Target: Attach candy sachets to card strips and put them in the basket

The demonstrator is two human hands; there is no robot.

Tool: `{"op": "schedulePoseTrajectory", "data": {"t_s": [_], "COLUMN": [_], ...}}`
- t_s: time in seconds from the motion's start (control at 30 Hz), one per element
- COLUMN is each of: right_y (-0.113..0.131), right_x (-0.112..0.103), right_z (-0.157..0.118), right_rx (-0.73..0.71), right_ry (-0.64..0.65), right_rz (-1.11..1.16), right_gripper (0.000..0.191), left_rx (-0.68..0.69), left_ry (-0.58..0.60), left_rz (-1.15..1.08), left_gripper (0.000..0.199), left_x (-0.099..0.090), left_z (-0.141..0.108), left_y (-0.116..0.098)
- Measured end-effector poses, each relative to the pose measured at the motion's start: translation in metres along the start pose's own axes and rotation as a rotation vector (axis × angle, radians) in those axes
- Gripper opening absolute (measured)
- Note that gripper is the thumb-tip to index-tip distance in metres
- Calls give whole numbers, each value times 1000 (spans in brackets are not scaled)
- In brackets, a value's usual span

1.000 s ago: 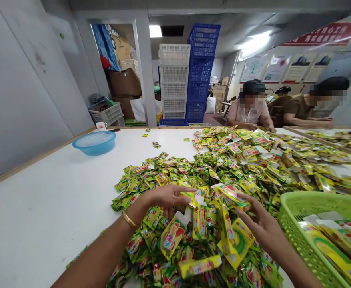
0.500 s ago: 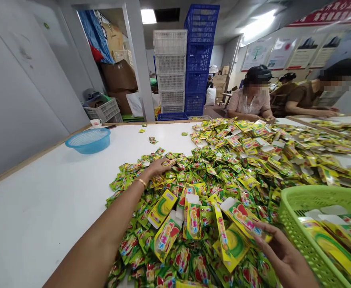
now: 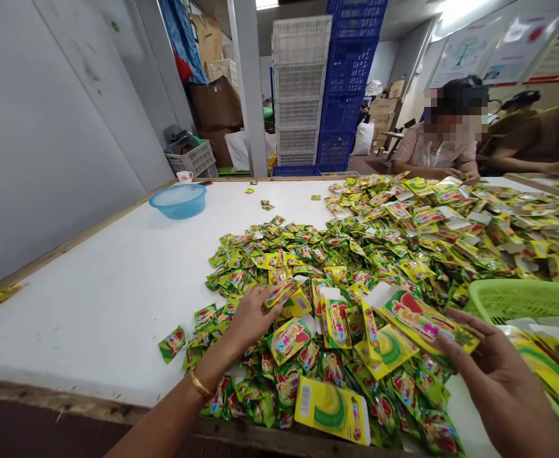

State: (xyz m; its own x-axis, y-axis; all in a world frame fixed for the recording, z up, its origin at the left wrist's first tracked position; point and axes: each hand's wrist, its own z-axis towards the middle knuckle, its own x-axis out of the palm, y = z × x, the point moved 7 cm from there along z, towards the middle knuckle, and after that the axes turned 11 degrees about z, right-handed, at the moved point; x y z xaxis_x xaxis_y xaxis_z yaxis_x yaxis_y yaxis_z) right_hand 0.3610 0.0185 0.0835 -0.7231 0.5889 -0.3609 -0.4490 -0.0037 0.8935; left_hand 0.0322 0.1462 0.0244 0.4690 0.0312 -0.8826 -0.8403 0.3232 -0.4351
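Yellow box (image 3: 420, 318) gripped by right hand (image 3: 499, 372) (wrist cut off); left hand (image 3: 253, 315) pinches sachets (image 3: 279, 294), fingertips hidden.

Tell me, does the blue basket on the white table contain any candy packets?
No, the blue basket looks empty; the packets lie heaped on the white table apart from it.

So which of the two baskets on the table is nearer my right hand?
The green basket, right beside your right hand. The blue basket sits far off, near the wall on the left.
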Motion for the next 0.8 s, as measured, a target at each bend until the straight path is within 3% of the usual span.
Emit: {"op": "schedulePoseTrajectory", "data": {"t_s": [0.1, 0.2, 0.33, 0.43, 0.6, 0.7, 0.8], "right_y": [12, 13, 6, -2, -24, -41, -50], "right_x": [-7, 8, 45, 64, 49, 30, 26], "right_z": [-1, -6, -27, -42, -45, -38, -32], "right_rx": [104, 203, 205, 196, 228, 287, 285], "right_ry": [59, 240, 425, 469, 392, 321, 317], "right_rz": [102, 184, 243, 255, 215, 181, 131], "right_gripper": [57, 55, 54, 58, 62, 64, 65], "left_rx": [-46, -77, -47, -2, -69, -187, -266], "left_ry": [-59, -80, -35, -20, -32, -59, -16], "left_rz": [9, 55, 193, 182, 94, -15, -134], "left_gripper": [39, 37, 38, 50, 18, 21, 25], "left_x": [-14, -26, -23, -11, -9, -26, -41], "left_z": [-17, -11, 38, 82, 123, 115, 77], "left_y": [17, 32, 33, 27, 35, 55, 75]}}
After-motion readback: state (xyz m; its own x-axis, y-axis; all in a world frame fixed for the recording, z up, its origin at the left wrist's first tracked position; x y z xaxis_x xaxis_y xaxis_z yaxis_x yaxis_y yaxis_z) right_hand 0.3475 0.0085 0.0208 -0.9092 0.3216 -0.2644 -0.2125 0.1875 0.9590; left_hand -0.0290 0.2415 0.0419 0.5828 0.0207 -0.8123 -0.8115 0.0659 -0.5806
